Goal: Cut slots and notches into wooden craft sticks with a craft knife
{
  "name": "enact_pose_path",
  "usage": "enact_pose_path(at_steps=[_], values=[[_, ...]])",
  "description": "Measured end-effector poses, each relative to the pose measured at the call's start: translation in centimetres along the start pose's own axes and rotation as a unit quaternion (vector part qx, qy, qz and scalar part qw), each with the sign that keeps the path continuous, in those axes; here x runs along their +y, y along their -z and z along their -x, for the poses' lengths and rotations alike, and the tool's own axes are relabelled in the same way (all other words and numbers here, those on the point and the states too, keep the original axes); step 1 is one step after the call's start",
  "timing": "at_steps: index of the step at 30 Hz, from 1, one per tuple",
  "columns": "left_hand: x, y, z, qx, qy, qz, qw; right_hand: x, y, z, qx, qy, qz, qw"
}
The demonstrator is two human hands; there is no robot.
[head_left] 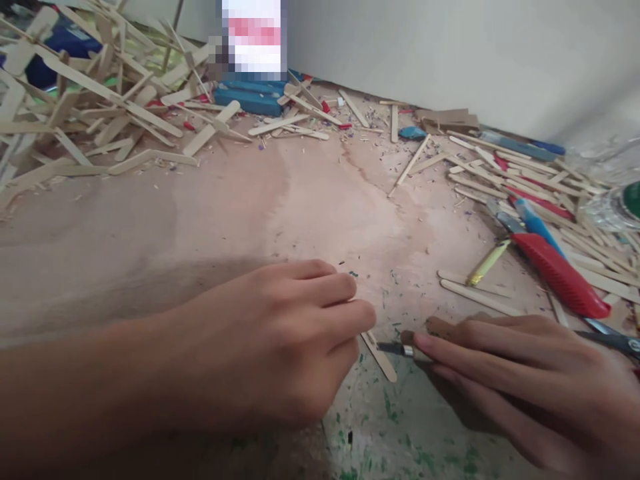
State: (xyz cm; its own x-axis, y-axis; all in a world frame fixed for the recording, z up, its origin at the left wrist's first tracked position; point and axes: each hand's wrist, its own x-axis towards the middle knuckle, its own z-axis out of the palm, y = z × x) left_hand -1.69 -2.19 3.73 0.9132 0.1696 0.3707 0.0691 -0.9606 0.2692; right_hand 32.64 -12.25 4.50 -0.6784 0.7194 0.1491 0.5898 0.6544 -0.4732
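Note:
My left hand (290,333) is closed, its fingers bent down onto a wooden craft stick (385,368) that lies on the table. Only the lower end of that stick shows past my fingers; the rest is hidden. In my right hand (530,373) is a craft knife (395,349) with a short dark blade and a silver collar. The blade points left and its tip meets or nearly meets the stick, where a thin sliver of wood stands up. Most of the knife's handle is covered by my fingers.
Loose craft sticks (520,173) and a red utility knife (560,273) lie at right, near a short yellow pencil (490,261), scissors (620,342) and a clear bottle (607,207). A stick pile (100,100) rises back left. A blue block (249,100) supports a blurred screen (254,40).

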Motion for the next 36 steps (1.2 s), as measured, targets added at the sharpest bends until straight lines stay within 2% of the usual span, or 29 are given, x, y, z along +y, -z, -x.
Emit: enact_pose_path(at_steps=[5, 7, 11, 17, 20, 22, 27, 31, 36], values=[[0.2, -1.4, 0.3, 0.055, 0.023, 0.012, 0.998, 0.1, 0.1, 0.3, -0.007, -0.001, 0.030, 1.000], [0.2, -1.9, 0.4, 0.057, 0.026, 0.016, 0.998, 0.2, 0.0, 0.4, -0.007, 0.008, 0.024, 1.000], [0.1, -1.7, 0.3, 0.071, 0.018, 0.007, 0.997, 0.3, -0.3, 0.3, 0.008, 0.013, 0.003, 1.000], [-0.4, 0.0, 0.1, -0.008, 0.004, -0.007, 1.000, 0.3, 0.3, -0.3, -0.015, 0.025, 0.025, 0.999], [-0.6, -0.6, 0.4, 0.042, -0.015, -0.032, 0.999, 0.7, 0.7, -0.5, -0.011, 0.021, 0.025, 0.999], [-0.7, -1.0, 0.7, 0.039, -0.015, -0.027, 0.999, 1.0, 1.0, -0.7, -0.009, 0.015, 0.019, 1.000], [-0.3, -0.9, 1.1, 0.004, 0.050, 0.037, 0.998, 1.3, 1.4, -1.9, -0.005, 0.002, -0.029, 1.000], [0.5, -1.0, 1.3, -0.023, 0.104, 0.014, 0.994, 1.4, 1.3, -2.5, -0.017, 0.004, -0.076, 0.997], [1.7, -1.6, 1.5, -0.047, 0.138, -0.005, 0.989, 1.4, 0.8, -2.3, -0.023, 0.027, -0.073, 0.997]])
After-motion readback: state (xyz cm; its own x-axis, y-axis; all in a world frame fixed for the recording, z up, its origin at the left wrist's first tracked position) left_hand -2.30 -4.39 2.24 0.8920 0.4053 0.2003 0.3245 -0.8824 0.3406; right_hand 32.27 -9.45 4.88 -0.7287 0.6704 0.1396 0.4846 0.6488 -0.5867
